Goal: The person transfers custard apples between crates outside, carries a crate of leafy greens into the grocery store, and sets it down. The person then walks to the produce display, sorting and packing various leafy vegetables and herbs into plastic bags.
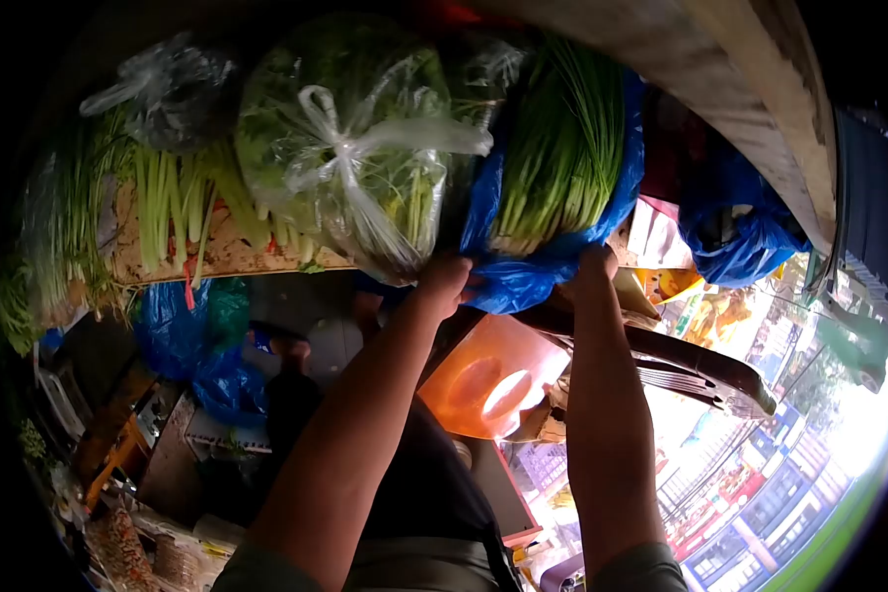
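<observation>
Short grey-green sleeves, dark trousers.

At the bench's front edge, the fingers of the left hand and right hand are partly hidden at the blue bag. The greens are veiled by clear plastic. Both sleeves are cut off by the bottom picture edge. The street, beyond the bench's right end, is blurred by glare.

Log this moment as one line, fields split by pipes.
left hand: grips blue bag at near edge | right hand: same edge, grip hidden | bag: open, long greens inside | beside: tied clear bag
</observation>
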Demonstrator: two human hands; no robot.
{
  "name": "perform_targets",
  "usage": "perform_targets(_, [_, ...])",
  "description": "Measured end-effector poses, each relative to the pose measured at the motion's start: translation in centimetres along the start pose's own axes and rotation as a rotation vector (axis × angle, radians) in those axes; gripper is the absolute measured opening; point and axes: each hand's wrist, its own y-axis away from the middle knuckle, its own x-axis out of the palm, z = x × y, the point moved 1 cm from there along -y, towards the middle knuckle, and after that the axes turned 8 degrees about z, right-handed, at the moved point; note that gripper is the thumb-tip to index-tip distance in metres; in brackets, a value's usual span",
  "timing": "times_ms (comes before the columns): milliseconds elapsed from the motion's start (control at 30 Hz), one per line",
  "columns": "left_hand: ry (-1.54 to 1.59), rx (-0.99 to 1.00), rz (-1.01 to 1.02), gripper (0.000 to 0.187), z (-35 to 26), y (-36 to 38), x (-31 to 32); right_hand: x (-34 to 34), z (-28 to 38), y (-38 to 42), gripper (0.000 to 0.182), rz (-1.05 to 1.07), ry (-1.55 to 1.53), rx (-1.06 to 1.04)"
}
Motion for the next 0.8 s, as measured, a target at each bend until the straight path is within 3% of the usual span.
perform_targets(33, [0.064, -0.149, 0.053, 0.032, -0.3, 0.4, -0.3, 0.4, 0.1, 0.5, 0.041, -0.150, -0.389, 0.057])
perform_targets(100, [0.258, -0.058, 0.116, 0.028, 1.2, 0.3, -1.8, 1.7, 6.7, 8.9, 0.041, -0.445, 0.179, -0.009])
perform_targets(167, [0.338, 0.009, 0.176, 0.031, 1.0, 3.7, -2.7, 5.3, 10.8, 16.8, 0.039, -0.985, 0.266, -0.491])
perform_targets(233, [0.390, 0.021, 0.170, 0.037, 1.3, 7.0, -3.9, 7.2, 15.9, 24.3, 0.051, -0.767, 0.217, -0.964])
perform_targets(300, [0.228, 0.045, 0.194, 0.040, 3.2, 10.0, -7.5, 10.2, 16.2, 26.8, 0.064, -0.306, 0.445, -1.145])
perform_targets(433, [-0.098, 0.011, -0.007, 0.038, 7.3, 16.9, -18.6, 18.8, 18.6, 29.8, 0.079, -0.161, 0.467, -0.928])
perform_targets(467, [-0.144, 0.028, -0.075, 0.037, 10.3, 17.7, -23.5, 20.2, 19.1, 29.4, 0.081, -0.152, 0.481, -0.774])
perform_targets(500, [-0.186, 0.045, -0.144, 0.036, 13.7, 18.3, -29.0, 21.3, 19.2, 28.1, 0.075, -0.219, 0.464, -0.772])
perform_targets(567, [-0.525, 0.113, -0.486, 0.036, 18.8, 21.9, -37.9, 21.7, 19.5, 25.7, 0.066, -0.256, 0.475, -0.816])
perform_targets(633, [-0.553, 0.195, -0.601, 0.032, 25.1, 24.9, -46.3, 20.6, 20.2, 25.3, 0.058, -0.303, 0.445, -0.717])
perform_targets(700, [0.083, 0.063, -0.512, 0.024, 22.9, 31.2, -45.5, 19.6, 20.0, 24.0, 0.054, -0.299, 0.473, -0.666])
perform_targets(767, [0.273, 0.044, -0.557, 0.020, 25.9, 33.7, -47.1, 19.4, 20.3, 23.6, 0.052, -0.224, 0.439, -0.672])
perform_targets(800, [0.437, 0.007, -0.595, 0.017, 28.1, 35.1, -47.8, 19.9, 21.2, 24.5, 0.055, -0.207, 0.496, -0.580])
